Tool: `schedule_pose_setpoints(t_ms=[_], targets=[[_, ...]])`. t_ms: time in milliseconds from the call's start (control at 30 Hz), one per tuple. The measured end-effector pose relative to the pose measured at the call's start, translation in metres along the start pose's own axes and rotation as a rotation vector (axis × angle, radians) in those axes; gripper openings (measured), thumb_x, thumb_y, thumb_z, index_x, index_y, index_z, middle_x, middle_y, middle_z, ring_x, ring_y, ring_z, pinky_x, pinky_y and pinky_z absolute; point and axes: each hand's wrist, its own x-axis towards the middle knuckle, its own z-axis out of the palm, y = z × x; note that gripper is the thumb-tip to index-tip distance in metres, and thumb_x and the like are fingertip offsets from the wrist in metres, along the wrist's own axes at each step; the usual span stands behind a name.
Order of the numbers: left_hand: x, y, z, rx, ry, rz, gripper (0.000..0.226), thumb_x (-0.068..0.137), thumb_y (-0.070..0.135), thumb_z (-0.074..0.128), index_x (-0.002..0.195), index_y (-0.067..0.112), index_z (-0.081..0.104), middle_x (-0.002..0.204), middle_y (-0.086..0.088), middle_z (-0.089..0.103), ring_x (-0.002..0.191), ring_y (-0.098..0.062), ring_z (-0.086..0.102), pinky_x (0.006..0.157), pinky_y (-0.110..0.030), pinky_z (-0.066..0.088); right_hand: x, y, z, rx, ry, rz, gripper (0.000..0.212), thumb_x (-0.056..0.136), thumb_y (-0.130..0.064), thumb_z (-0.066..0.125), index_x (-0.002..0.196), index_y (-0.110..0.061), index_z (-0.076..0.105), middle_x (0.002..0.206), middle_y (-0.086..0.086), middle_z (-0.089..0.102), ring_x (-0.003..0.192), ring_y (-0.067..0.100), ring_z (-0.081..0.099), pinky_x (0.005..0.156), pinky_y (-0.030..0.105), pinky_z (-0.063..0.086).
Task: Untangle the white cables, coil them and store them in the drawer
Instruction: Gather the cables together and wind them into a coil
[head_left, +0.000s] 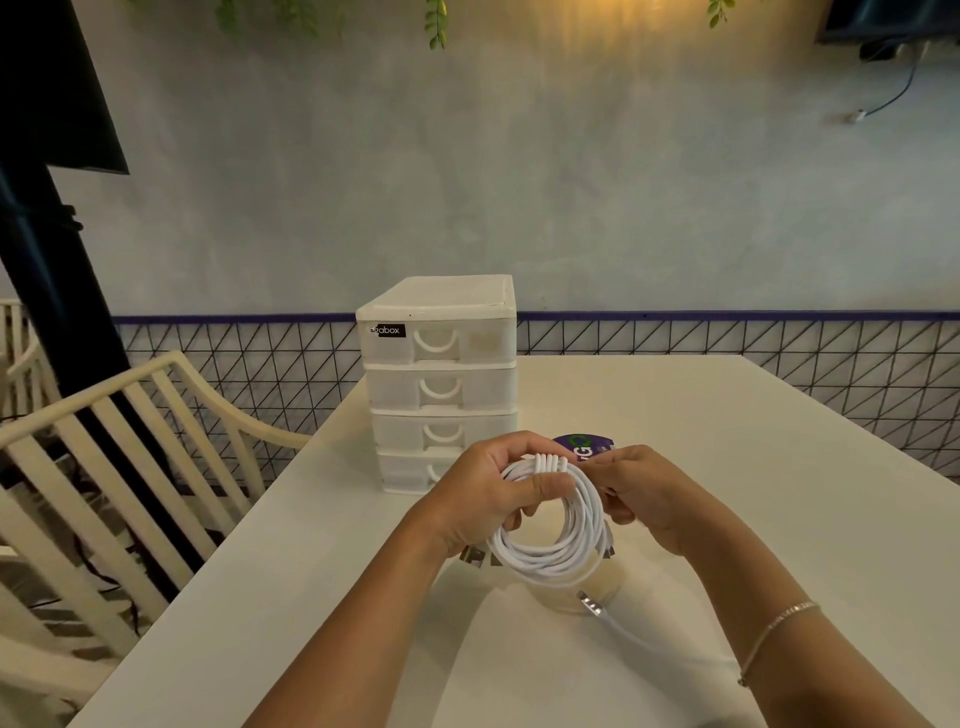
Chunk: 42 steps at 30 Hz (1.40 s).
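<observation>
A white cable (558, 551) is wound into a round coil, held above the white table (727, 467). My left hand (483, 493) grips the coil's upper left, thumb across the loops. My right hand (639, 488) pinches the coil's top right, where the cable's end is wrapped around the loops. A second white cable (618, 623) with a metal plug lies on the table below the coil. A white drawer unit (441, 384) with several drawers, all pushed in, stands just behind my hands.
A purple round object (584, 447) lies between my hands and the drawer unit. A cream slatted chair (130, 457) stands at the table's left side. A wire grid fence runs behind the table along the wall.
</observation>
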Motion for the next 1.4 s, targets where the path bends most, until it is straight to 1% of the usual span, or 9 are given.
schedule_pose_setpoints(t_ms=[233,433,567,700,933,1067,1167,1300,1400], targets=[[0.001,-0.002,-0.001,0.005,0.122,0.012,0.006,0.088,0.02,0.061,0.091,0.017,0.066,0.053,0.008,0.054,0.046,-0.005,0.046,0.045,-0.02,0.037,0.0,0.003,0.013,0.004,-0.009,-0.068,0.026,0.093,-0.016,0.052,0.084,0.001,0.071,0.056,0.003,0.055,0.053,0.015,0.042,0.052,0.024,0.035],[0.005,-0.008,-0.003,0.159,0.273,-0.053,0.016,0.085,0.043,0.06,0.088,0.028,0.065,0.067,0.006,0.061,0.043,0.0,0.046,0.049,-0.018,0.04,0.002,0.008,0.021,-0.021,0.018,-0.092,0.035,0.096,-0.004,0.04,0.084,-0.008,0.073,0.066,0.008,0.058,0.055,0.014,0.043,0.052,0.023,0.033],[0.005,-0.01,-0.004,0.253,0.282,-0.044,0.016,0.085,0.046,0.058,0.085,0.031,0.063,0.071,0.007,0.061,0.044,-0.003,0.047,0.049,-0.016,0.042,0.004,0.009,0.024,-0.027,0.036,-0.07,0.036,0.097,-0.006,0.04,0.081,-0.011,0.072,0.06,0.004,0.057,0.051,0.012,0.042,0.049,0.02,0.033],[0.005,-0.011,-0.002,0.181,0.243,-0.037,0.02,0.086,0.041,0.06,0.105,0.035,0.062,0.079,0.003,0.065,0.047,-0.009,0.051,0.055,-0.024,0.048,0.001,0.007,0.021,-0.028,0.016,-0.055,0.038,0.095,-0.003,0.041,0.075,-0.013,0.072,0.059,0.006,0.054,0.049,0.012,0.039,0.048,0.021,0.032],[0.004,-0.012,-0.001,0.16,0.217,-0.008,0.013,0.088,0.035,0.06,0.097,0.027,0.067,0.07,0.004,0.061,0.043,-0.008,0.047,0.05,-0.023,0.044,0.0,0.005,0.016,-0.05,-0.001,0.008,0.029,0.088,0.0,0.044,0.081,-0.003,0.072,0.052,0.001,0.053,0.048,0.012,0.038,0.047,0.021,0.03],[0.004,-0.012,-0.001,0.224,0.244,-0.016,0.013,0.089,0.035,0.058,0.098,0.027,0.064,0.069,0.007,0.06,0.044,-0.009,0.048,0.05,-0.022,0.044,0.002,0.007,0.016,-0.096,0.043,0.021,0.019,0.086,-0.008,0.054,0.083,-0.002,0.072,0.061,0.003,0.059,0.058,0.013,0.047,0.061,0.023,0.04],[0.006,-0.013,-0.002,0.309,0.281,-0.012,0.017,0.091,0.037,0.055,0.099,0.023,0.063,0.072,0.008,0.06,0.048,-0.01,0.05,0.052,-0.02,0.044,0.003,0.006,0.017,-0.071,0.127,-0.064,0.016,0.087,-0.013,0.059,0.083,-0.004,0.072,0.069,0.001,0.065,0.067,0.012,0.054,0.07,0.022,0.043],[0.006,-0.016,-0.002,0.424,0.323,0.013,0.027,0.094,0.037,0.051,0.106,0.015,0.062,0.078,0.01,0.058,0.057,-0.003,0.05,0.057,-0.018,0.04,0.002,0.001,0.02,0.028,0.287,-0.242,0.01,0.087,-0.024,0.063,0.09,-0.018,0.071,0.081,-0.007,0.069,0.076,0.009,0.062,0.066,0.015,0.045],[0.008,-0.019,-0.004,0.478,0.367,0.004,0.027,0.094,0.038,0.048,0.106,0.015,0.058,0.087,0.004,0.059,0.068,-0.007,0.053,0.06,-0.02,0.04,-0.003,-0.002,0.024,-0.072,0.344,-0.439,0.012,0.077,-0.026,0.074,0.078,-0.031,0.064,0.084,-0.009,0.065,0.072,0.002,0.058,0.064,0.008,0.044]])
